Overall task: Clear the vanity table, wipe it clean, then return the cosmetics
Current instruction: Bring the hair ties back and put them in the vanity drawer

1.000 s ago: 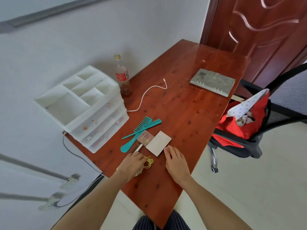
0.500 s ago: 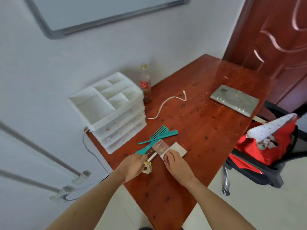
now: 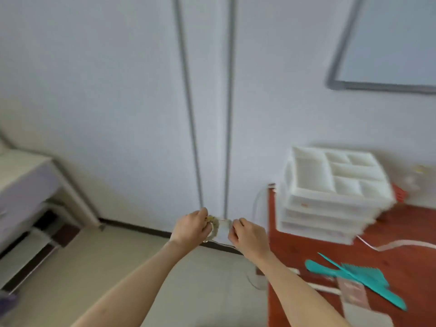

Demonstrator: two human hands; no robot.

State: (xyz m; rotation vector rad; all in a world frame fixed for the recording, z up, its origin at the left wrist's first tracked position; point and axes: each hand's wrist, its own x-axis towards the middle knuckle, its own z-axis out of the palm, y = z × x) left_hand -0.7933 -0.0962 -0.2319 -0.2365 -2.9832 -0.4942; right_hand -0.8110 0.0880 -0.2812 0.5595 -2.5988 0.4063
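Both hands are raised off the left end of the red-brown vanity table (image 3: pixel 415 234), over the floor. My left hand (image 3: pixel 191 228) grips a small bundle of hair ties (image 3: pixel 213 228), yellowish and beige. My right hand (image 3: pixel 249 238) is curled close beside it and seems to pinch a thin band running from the bundle; blur hides the detail. On the table lie two teal combs (image 3: pixel 361 277), a small brown palette (image 3: pixel 352 293) with a white card (image 3: pixel 365 315) below it, and a thin white stick (image 3: pixel 324 287). A white drawer organizer (image 3: pixel 330 185) stands at the back.
A white cable (image 3: pixel 401 244) trails across the table behind the combs. Two grey pipes (image 3: pixel 188 102) run down the wall to a white box (image 3: pixel 224 228) behind my hands. A pale bed frame (image 3: pixel 28 185) stands at the left, and a whiteboard (image 3: pixel 389 43) hangs upper right.
My view has swung left, away from the door and chair. Both hands have lifted off the table and moved left past its edge, with the hair ties carried in the left hand.
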